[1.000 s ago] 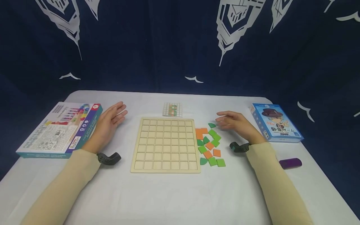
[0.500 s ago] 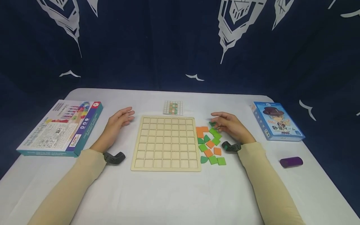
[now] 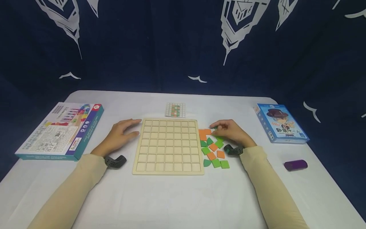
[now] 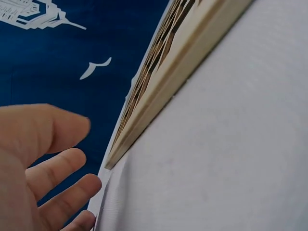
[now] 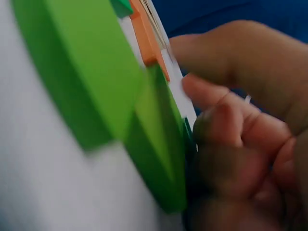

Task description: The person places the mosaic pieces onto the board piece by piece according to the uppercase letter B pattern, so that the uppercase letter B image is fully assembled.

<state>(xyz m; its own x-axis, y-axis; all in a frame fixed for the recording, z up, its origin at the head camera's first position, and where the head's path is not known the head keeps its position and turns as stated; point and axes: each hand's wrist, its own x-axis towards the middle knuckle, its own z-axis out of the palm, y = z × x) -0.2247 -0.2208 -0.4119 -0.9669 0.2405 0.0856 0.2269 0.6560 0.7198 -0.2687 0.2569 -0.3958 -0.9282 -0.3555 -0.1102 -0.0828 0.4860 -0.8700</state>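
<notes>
Flat, mostly square green and orange tiles (image 3: 213, 147) lie loose at 3 o'clock of the square, pale wooden grid board (image 3: 168, 146), none seated; placement appears not begun, all remaining; left hand (image 3: 118, 135), 9 o'clock: fingers apart, holding nothing; right hand (image 3: 231, 131), 2 o'clock: fingers curled, grip cannot be told.

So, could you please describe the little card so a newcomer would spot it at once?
On the white table, find the wooden board. Just beyond its far edge lies the card, its printed grid partly orange and green, while the board's grid is plain.
</notes>
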